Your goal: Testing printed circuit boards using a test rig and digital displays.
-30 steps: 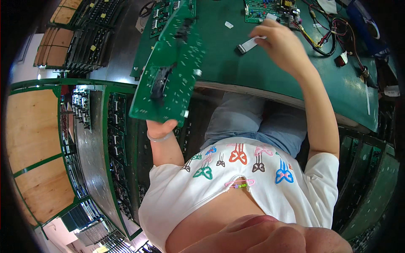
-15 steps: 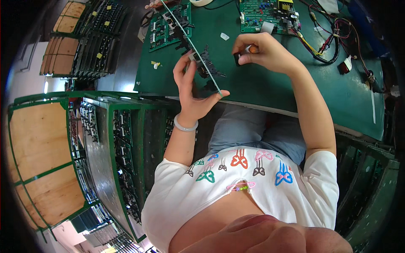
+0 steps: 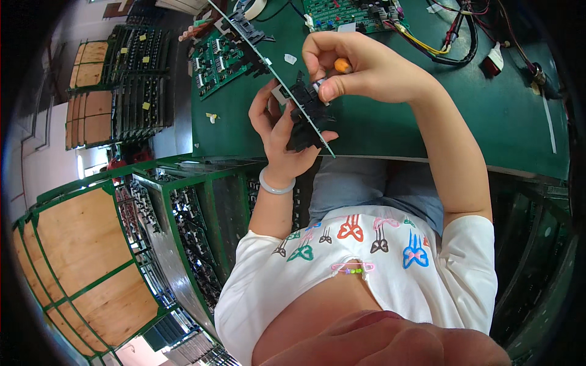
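My left hand (image 3: 278, 125) grips a circuit board (image 3: 282, 80) by its lower part, with the board tilted and seen nearly edge-on. Black plastic parts (image 3: 310, 100) stick out from both faces of it. Thumb and fingers of my right hand (image 3: 372, 67) pinch a small dark part (image 3: 320, 84) close against the board's right face; whether it touches is hard to see. An orange-ended object (image 3: 343, 65) is tucked in that same hand, most of it hidden by the fingers.
On the green tabletop (image 3: 390, 131) lie a green circuit board (image 3: 218, 67) at left and another (image 3: 354, 13) at the far side. Cable bundles (image 3: 467, 52) and a white-and-red connector (image 3: 494, 60) are at right. Racks of boards (image 3: 143, 73) stand at left.
My right hand has moved left with the small dark part, up to the board. The held board has turned slightly, showing more of its right face. The whole view has shifted.
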Available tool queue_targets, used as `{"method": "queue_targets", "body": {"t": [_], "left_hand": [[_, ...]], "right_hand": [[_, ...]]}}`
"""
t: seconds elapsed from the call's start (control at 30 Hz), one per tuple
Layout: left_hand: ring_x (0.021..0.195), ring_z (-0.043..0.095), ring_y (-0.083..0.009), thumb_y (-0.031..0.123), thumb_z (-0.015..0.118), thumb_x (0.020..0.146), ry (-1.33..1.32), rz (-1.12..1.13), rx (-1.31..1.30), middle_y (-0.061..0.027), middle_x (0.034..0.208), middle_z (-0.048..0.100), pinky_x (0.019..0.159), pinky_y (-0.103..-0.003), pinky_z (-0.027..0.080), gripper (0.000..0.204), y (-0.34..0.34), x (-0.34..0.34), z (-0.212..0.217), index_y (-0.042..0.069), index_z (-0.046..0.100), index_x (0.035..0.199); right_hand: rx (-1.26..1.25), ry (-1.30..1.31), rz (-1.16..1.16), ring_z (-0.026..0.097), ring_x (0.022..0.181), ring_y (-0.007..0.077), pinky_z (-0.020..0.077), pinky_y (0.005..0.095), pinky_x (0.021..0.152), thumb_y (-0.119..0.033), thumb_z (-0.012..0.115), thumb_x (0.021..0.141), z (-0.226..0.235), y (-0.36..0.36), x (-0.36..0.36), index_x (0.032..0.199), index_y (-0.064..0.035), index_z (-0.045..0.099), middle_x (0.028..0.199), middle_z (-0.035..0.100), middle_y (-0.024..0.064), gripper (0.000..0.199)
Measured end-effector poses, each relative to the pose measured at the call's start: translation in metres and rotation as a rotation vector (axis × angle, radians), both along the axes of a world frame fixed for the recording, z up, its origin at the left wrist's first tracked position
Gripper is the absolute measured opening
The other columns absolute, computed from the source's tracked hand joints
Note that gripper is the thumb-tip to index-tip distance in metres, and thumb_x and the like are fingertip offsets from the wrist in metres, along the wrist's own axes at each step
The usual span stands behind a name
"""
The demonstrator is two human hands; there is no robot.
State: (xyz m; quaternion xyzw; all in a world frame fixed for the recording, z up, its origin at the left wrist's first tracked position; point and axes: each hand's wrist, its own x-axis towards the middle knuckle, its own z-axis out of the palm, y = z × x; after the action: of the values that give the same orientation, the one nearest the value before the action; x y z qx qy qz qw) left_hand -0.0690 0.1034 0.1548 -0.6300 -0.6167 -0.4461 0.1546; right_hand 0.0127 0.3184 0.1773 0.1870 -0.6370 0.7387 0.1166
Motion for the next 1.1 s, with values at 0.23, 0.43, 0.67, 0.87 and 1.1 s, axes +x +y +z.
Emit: {"method": "queue_targets", "body": {"t": [0.23, 0.43, 0.67, 0.87, 1.1], "left_hand": [[0.13, 0.043, -0.0396, 0.026, 0.091, 0.067, -0.013, 0.04, -0.06, -0.02, 0.147, 0.026, 0.107, -0.048, 0.038, 0.084, -0.003, 0.0, 0.001, 0.017, 0.051, 0.14], [0.129, 0.044, -0.0386, 0.027, 0.092, 0.065, 0.044, 0.036, -0.049, -0.0196, 0.146, 0.029, 0.105, -0.046, 0.04, 0.086, -0.003, 0.0, 0.0, 0.017, 0.051, 0.139], [0.128, 0.044, -0.0389, 0.024, 0.093, 0.064, 0.023, 0.024, -0.082, -0.0199, 0.143, 0.033, 0.105, -0.045, 0.04, 0.084, -0.006, -0.002, -0.001, 0.017, 0.053, 0.138], [0.124, 0.045, -0.0401, 0.017, 0.091, 0.053, 0.156, 0.168, -0.168, -0.022, 0.139, 0.042, 0.104, -0.047, 0.039, 0.081, -0.016, -0.005, 0.014, 0.016, 0.063, 0.129], [0.125, 0.043, -0.0376, 0.008, 0.087, 0.058, 0.06, 0.213, -0.418, -0.0182, 0.14, 0.042, 0.106, -0.044, 0.038, 0.082, -0.031, -0.007, 0.048, 0.011, 0.058, 0.135]], "right_hand": [[-0.019, -0.023, 0.027, 0.053, 0.078, 0.0064, 0.0424, 0.0216, 0.069, -0.018, 0.082, 0.079, -0.003, -0.002, -0.002, 0.093, -0.0062, 0.051, 0.083, 0.056, -0.0015, 0.036], [-0.047, -0.029, 0.034, 0.057, 0.075, 0.0074, 0.0453, 0.023, 0.068, -0.018, 0.084, 0.077, -0.006, -0.004, -0.002, 0.088, -0.0075, 0.047, 0.079, 0.058, -0.0003, 0.04], [-0.152, -0.05, 0.099, 0.061, 0.077, 0.0078, 0.0459, 0.0214, 0.067, -0.017, 0.086, 0.076, -0.011, -0.006, -0.003, 0.086, -0.0089, 0.044, 0.081, 0.061, 0.0004, 0.043], [-0.001, -0.038, -0.011, 0.061, 0.082, 0.0077, 0.0475, 0.0209, 0.069, -0.014, 0.086, 0.075, -0.002, 0.001, -0.003, 0.095, -0.0068, 0.052, 0.086, 0.064, 0.0005, 0.04], [0.061, 0.075, -0.539, 0.063, 0.085, 0.006, 0.0491, 0.0192, 0.066, -0.01, 0.08, 0.081, 0.001, 0.027, 0.006, 0.098, -0.0044, 0.062, 0.096, 0.068, 0.0016, 0.025]]}}
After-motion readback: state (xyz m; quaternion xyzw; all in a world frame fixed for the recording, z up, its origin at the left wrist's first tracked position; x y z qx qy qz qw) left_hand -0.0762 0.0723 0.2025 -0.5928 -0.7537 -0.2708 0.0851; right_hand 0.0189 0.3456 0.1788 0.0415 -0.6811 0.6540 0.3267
